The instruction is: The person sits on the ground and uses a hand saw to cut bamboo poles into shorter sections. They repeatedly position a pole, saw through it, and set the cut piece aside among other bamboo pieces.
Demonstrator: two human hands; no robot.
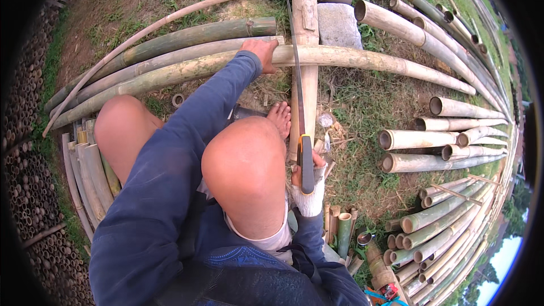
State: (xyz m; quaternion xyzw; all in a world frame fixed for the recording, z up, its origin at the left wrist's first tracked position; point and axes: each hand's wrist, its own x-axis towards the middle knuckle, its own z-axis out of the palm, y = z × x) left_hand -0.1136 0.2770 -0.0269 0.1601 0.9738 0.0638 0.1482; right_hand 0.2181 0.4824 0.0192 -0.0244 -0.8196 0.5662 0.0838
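A long pale bamboo pole [351,56] lies crosswise over an upright-running bamboo support [306,88]. My left hand [262,54] grips this pole just left of the support, its fingers wrapped round it. In a white knitted glove with bare fingers, my right hand [313,184] is closed round the black and orange handle of a handsaw [298,88]. The saw's long blade crosses the pole close to my left hand, pointing away from me. Whether its teeth sit in a cut cannot be made out. My bare foot [280,119] rests beside the support.
Two more poles, one a green bamboo pole [198,37], lie beyond the held one at left. A stone block [339,25] stands right of the support. Cut bamboo tubes [442,158] lie in piles at right. Stacked bamboo pieces [31,164] line the far left.
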